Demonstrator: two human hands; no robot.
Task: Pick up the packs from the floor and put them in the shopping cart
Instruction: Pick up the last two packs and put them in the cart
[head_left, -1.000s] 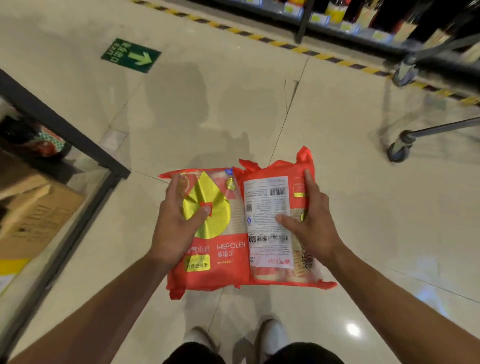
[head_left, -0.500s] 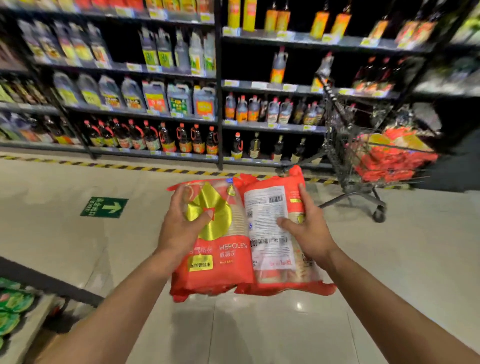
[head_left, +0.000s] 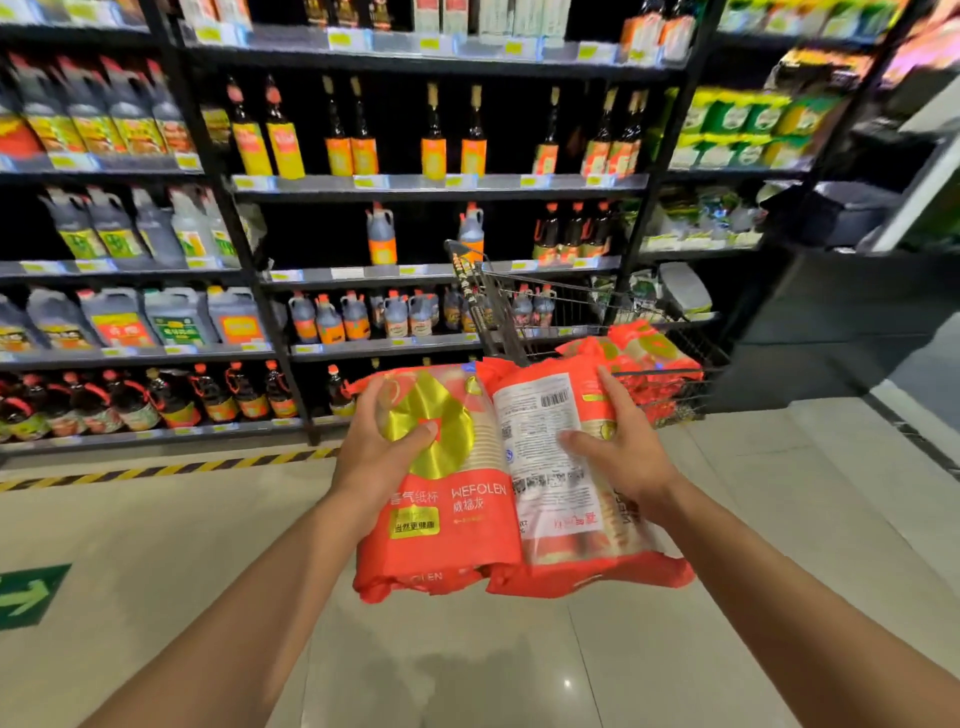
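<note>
I hold two red packs side by side at chest height. My left hand (head_left: 376, 449) grips the left pack (head_left: 457, 525), which shows a gold disc and the word WEFOLEN. My right hand (head_left: 618, 447) grips the right pack (head_left: 550, 467), turned with its white barcode label up. Just beyond them stands the wire shopping cart (head_left: 498, 306), with several more red packs (head_left: 649, 353) lying inside. The cart's lower part is hidden behind the packs I hold.
Dark shelves (head_left: 436, 182) full of sauce and oil bottles run across the back. A yellow-black striped line (head_left: 171, 470) marks the floor along the shelf base. A green arrow sticker (head_left: 26, 595) lies on the tiles at left. A dark counter (head_left: 841, 332) stands at right.
The view has risen from the floor to the shelves. The cart now appears closer, directly behind the two packs. Both hands keep the same grip.
</note>
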